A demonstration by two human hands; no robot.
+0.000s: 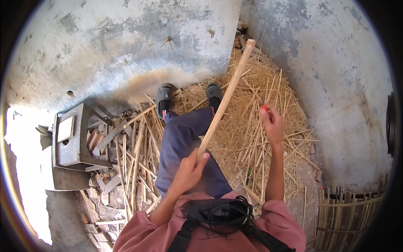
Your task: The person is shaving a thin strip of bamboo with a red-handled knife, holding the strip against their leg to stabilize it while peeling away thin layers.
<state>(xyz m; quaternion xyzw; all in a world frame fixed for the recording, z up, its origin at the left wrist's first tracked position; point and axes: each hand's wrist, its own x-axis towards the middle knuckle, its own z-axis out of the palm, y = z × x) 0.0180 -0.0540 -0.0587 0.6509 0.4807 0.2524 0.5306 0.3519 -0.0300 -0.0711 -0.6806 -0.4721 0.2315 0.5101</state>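
My left hand (189, 171) is closed around the lower end of a pale wooden pole (228, 92), which looks like bamboo. The pole slants up and to the right, away from me, above my legs and the straw. To its right, my right hand (273, 124) is raised over the straw with its fingers pinched together. A small red thing (264, 108) shows at those fingertips; its kind cannot be made out. The right hand is apart from the pole.
Loose straw (252, 138) and split bamboo strips cover the floor ahead and to the right. More bamboo pieces (136, 164) lie left of my legs, beside a broken wooden box (71, 134). A bamboo slat basket (346, 220) stands at lower right. Stained walls (126, 46) rise ahead.
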